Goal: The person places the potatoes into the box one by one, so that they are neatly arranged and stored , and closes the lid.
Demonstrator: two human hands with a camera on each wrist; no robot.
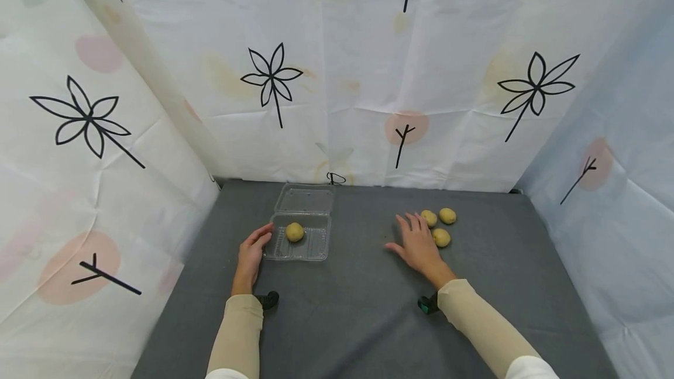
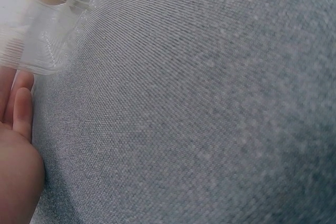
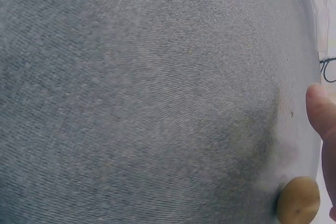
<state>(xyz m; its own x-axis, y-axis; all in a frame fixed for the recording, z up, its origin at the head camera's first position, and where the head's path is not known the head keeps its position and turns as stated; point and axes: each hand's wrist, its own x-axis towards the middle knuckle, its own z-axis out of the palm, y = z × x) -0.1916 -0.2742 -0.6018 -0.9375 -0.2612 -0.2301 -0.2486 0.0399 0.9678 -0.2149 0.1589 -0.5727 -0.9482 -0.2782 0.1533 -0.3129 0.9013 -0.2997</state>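
Yellow rounded potatoes (image 1: 441, 238): one boxed, three loose

Of four, one sits inside the single clear, ribbed plastic clamshell container (image 1: 317, 244), whose shiny lid (image 1: 305, 200) is folded back. The other three, smooth-skinned and slightly oval, lie grouped on the grey, fine-woven cloth (image 1: 347, 309) to the right. My left hand (image 1: 251, 257) is at the container's left edge, fingers loosely extended. My right hand (image 1: 420, 247) spreads wide, holding nothing, beside the three; whether it touches one, I cannot tell.
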